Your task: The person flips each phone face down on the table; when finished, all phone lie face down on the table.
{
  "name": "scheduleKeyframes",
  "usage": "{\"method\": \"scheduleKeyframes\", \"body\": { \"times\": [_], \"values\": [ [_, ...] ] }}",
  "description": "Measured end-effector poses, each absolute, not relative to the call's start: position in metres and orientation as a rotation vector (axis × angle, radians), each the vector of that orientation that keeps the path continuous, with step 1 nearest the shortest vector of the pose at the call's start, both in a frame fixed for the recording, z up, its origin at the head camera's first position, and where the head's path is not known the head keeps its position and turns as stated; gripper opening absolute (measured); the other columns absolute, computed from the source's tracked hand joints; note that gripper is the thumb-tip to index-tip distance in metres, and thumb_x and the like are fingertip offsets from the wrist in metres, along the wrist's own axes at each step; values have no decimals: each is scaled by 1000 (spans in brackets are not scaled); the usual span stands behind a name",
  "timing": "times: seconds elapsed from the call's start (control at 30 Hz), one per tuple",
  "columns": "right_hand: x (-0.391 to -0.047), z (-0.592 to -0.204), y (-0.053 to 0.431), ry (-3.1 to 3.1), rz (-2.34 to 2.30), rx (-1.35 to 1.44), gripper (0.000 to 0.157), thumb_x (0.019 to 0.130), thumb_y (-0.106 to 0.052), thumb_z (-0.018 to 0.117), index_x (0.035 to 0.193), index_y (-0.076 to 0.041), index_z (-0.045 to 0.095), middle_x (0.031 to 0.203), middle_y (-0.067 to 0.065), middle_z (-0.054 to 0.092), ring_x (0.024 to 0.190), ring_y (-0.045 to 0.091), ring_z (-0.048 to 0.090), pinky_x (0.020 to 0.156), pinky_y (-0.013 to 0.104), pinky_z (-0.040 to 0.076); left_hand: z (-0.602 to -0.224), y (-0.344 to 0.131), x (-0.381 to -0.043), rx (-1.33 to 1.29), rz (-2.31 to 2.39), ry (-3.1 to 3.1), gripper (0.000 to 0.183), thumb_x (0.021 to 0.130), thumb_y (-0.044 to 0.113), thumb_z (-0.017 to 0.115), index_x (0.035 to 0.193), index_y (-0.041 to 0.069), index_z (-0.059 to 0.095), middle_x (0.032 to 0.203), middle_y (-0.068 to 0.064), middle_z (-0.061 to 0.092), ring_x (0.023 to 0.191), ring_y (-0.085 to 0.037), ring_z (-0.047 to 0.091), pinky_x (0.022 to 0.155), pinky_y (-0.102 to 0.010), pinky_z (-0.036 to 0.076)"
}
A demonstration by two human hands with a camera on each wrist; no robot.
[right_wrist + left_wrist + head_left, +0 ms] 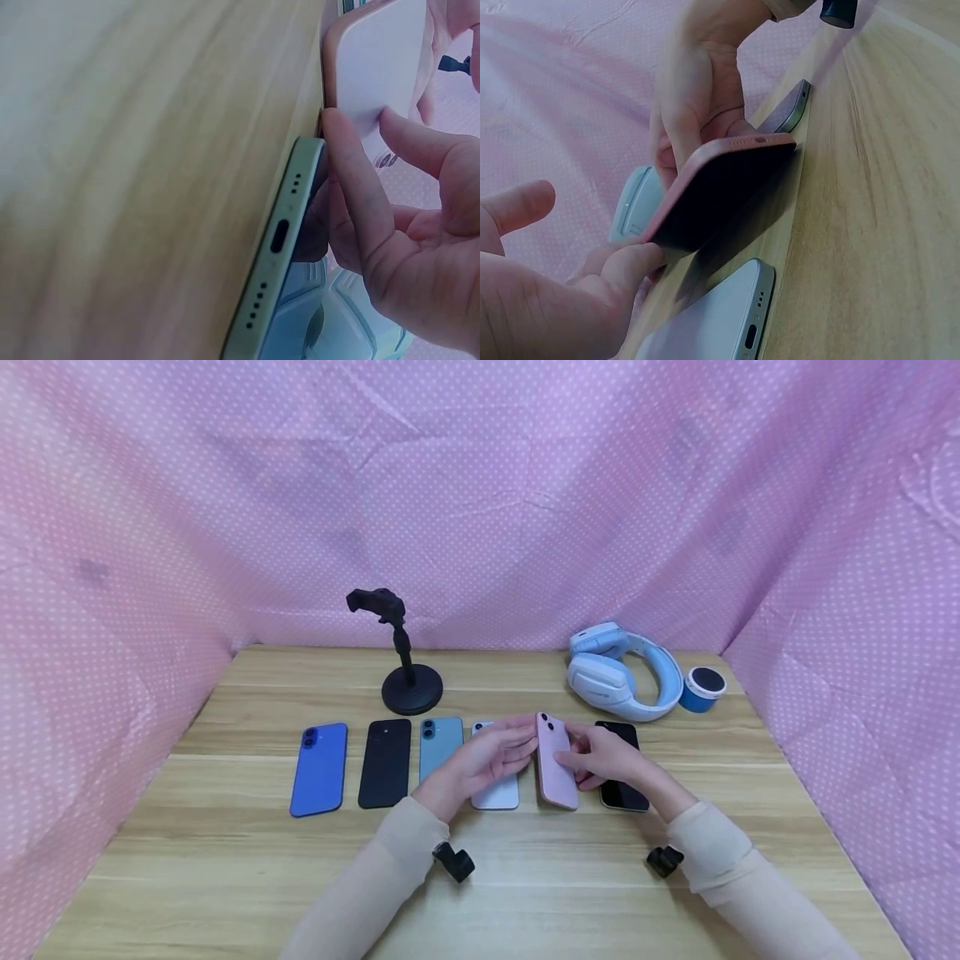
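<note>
I see the right hand [606, 753] pinching a pink smartphone [555, 767], tilted over the bench [562, 885] between white [498, 797] and black-screened phones [624, 795]; the left hand [491, 756], fingers outstretched, touches its edge.

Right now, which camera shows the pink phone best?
The head view: the pink phone appears full length, lenses included. The left wrist view shows its dark front and bottom edge; the right wrist, its cropped back.
</note>
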State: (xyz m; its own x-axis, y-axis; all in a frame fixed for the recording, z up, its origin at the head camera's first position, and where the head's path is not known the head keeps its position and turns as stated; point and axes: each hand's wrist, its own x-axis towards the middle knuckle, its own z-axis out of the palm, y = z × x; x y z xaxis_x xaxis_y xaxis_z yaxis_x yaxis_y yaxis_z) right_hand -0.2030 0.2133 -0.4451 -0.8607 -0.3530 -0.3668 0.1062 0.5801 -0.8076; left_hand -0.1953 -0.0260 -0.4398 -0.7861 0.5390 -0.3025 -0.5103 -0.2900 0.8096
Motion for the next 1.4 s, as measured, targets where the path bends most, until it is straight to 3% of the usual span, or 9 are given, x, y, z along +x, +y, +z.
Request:
{"method": "scheduleKeyframes", "body": {
  "times": [0.33, 0.57, 0.9, 1.4],
  "values": [
    [-193, -438, 216, 2208, -1299, -215, 71, 102, -17, 64, 156, 7, 25, 130, 24, 52, 91, 24, 66, 72, 41, 63, -440, -29, -194, 12, 2128, 1264, 42, 104, 4, 53, 145, -4, 44, 144, -22, 54, 133, -30, 53, 112, -46, 40],
    [-187, -437, 217, 2160, -1377, -174, 70, 104, -25, 62, 159, 1, 26, 142, 26, 47, 106, 30, 65, 75, 43, 62, -444, -23, -196, 25, 2123, 1252, 38, 104, 1, 52, 141, -3, 47, 142, -20, 57, 126, -30, 60, 109, -46, 44],
    [-177, -437, 215, 2100, -1507, -229, 73, 104, -30, 61, 160, -1, 25, 155, 28, 35, 135, 45, 44, 77, 49, 61, -450, -19, -194, 65, 2163, 1216, 43, 101, -8, 52, 143, -5, 44, 146, -20, 53, 126, -32, 59, 101, -43, 52],
    [-173, -432, 212, 2115, -1547, -256, 78, 101, -31, 67, 160, -2, 25, 155, 28, 37, 134, 46, 46, 75, 49, 61, -449, -14, -193, 65, 2165, 1230, 43, 100, -7, 52, 143, -5, 47, 142, -18, 56, 121, -30, 62, 100, -44, 53]
  ]
}}
